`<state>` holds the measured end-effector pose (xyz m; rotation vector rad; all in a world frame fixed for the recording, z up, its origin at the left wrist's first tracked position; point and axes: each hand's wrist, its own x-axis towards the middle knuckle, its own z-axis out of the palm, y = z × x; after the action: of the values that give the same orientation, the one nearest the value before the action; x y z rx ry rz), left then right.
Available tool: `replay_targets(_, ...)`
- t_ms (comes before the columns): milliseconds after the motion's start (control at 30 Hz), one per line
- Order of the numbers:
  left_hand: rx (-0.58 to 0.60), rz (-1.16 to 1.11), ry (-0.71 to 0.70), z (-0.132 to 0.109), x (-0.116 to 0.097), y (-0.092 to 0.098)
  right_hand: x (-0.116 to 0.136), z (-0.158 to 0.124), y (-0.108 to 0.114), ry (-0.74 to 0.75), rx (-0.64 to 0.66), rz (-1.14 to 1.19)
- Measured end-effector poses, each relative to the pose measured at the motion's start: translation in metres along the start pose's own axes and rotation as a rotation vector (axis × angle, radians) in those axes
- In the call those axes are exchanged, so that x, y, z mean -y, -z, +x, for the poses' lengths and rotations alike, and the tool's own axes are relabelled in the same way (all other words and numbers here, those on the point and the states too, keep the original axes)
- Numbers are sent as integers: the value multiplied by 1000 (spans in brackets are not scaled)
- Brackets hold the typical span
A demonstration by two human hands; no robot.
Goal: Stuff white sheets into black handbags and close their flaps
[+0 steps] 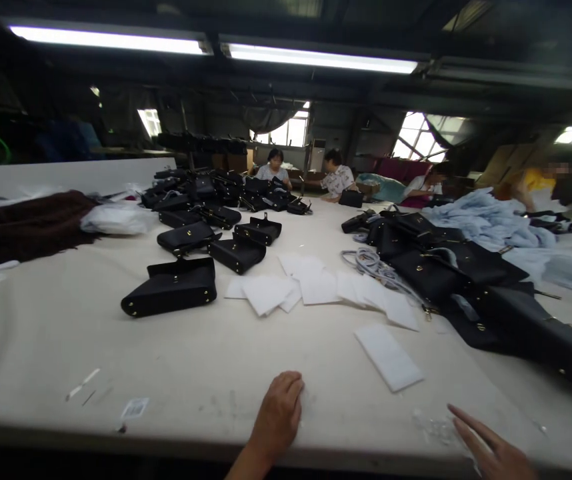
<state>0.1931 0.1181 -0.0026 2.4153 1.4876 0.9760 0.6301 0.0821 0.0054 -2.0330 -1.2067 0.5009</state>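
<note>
My left hand (pixel 280 410) rests on the pale tabletop near the front edge, back upward. Its fingers are curled together, and whatever may be under them is hidden. To the right, my right hand (pixel 493 445) is partly cut off by the bottom of the view, with two fingers stretched out and apart. Those fingertips are beside some small clear plastic pieces (pixel 433 427) on the table. A folded white sheet (pixel 389 357) lies beyond and between both hands. Farther back, more white sheets (pixel 316 287) overlap in a loose row.
Black handbags (pixel 171 287) stand at left, with a heap behind them. More black bags (pixel 431 267) pile up at right beside pale cords (pixel 369 263) and light-blue cloth (pixel 491 217). A printed label (pixel 135 407) lies near the front edge. Several people sit across the table.
</note>
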Motion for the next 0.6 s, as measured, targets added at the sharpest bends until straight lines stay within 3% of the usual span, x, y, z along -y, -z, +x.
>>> replay_targets(133, -89, 195, -154, -44, 31, 13, 56, -53, -71, 244, 19, 101)
replay_targets(267, -145, 224, -269, -43, 64, 6, 85, -74, -128, 554, -273, 76)
replay_targets(400, -169, 198, -414, -30, 78, -3, 81, -78, -135, 660, -356, 18)
replay_targets(600, -101, 173, -355, -34, 79, 5, 82, -85, -127, 643, -307, 90)
